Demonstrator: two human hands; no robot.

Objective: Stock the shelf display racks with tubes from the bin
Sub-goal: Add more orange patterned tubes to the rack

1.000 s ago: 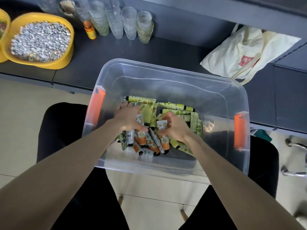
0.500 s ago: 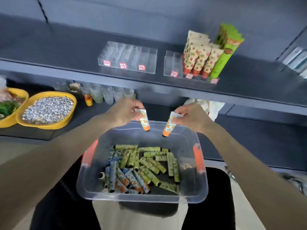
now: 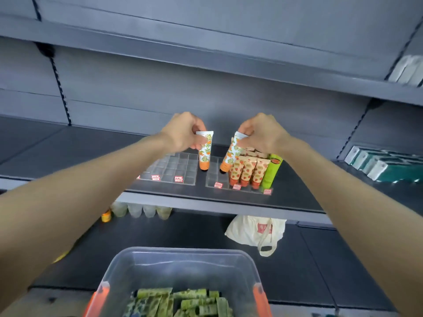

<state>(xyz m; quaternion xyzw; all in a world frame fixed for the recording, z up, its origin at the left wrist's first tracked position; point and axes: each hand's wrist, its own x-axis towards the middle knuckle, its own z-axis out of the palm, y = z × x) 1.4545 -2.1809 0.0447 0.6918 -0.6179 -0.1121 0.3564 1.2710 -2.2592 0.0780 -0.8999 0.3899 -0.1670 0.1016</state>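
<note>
Orange-capped tubes, one pinched at the crimp in each of my hands. The upright tube [image 3: 205,149] hangs cap down from my left hand [image 3: 183,131], left of the strawberry-print tubes [image 3: 247,170]. The tilted tube [image 3: 231,154] in my right hand [image 3: 263,131] has its cap just beside them. Risk: the tilted one clips that row and topples it, or a cap lands on a divider of the acrylic rack [image 3: 214,177].

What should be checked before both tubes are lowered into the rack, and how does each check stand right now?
1. Grip of left hand on left tube: ok.
2. Grip of right hand on right tube: ok.
3. Is the left tube upright, cap down: ok.
4. Is the right tube upright: not ok, it leans.
5. Free cells in right rack beside strawberry tubes: ok.
6. Caps lined up over cells: cannot tell.
</note>
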